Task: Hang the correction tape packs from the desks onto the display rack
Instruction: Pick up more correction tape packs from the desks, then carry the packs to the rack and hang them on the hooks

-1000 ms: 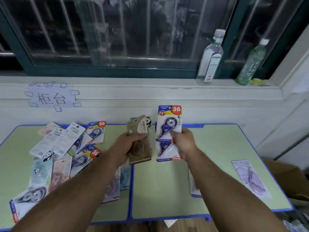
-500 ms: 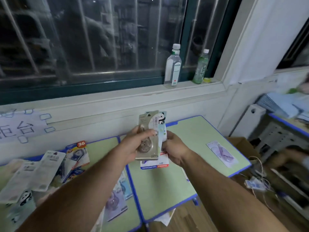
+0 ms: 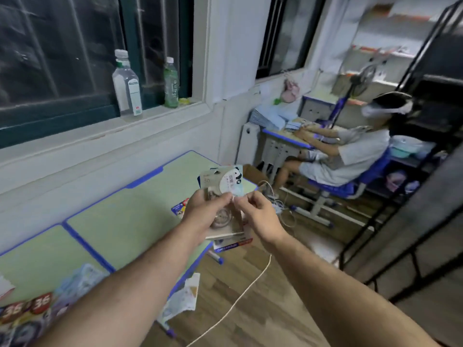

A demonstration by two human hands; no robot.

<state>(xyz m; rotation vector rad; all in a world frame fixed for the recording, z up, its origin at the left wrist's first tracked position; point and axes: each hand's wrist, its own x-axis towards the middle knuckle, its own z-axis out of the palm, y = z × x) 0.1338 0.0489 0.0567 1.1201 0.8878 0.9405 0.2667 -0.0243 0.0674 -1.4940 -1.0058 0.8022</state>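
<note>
My left hand [image 3: 204, 212] grips a small stack of correction tape packs [image 3: 226, 182]: a tan pack, a pale one with a panda print on top, and a blue-edged pack at the back whose lower edge shows underneath. My right hand [image 3: 258, 214] is beside it, its fingertips pinching the edge of the stack. I hold the stack over the right end of the green desks [image 3: 120, 221]. More packs [image 3: 32, 311] lie on the desk at lower left. A black metal display rack [image 3: 426, 151] stands at the right.
Two plastic bottles [image 3: 126, 83] stand on the window sill. A seated person [image 3: 350, 151] works at another desk at the right. A white cable [image 3: 240, 294] and scraps of paper [image 3: 180, 301] lie on the wooden floor beside the desk.
The view has swung right, away from the desks toward the rack and the seated person. The packs that were held apart are now together in one stack in my left hand.
</note>
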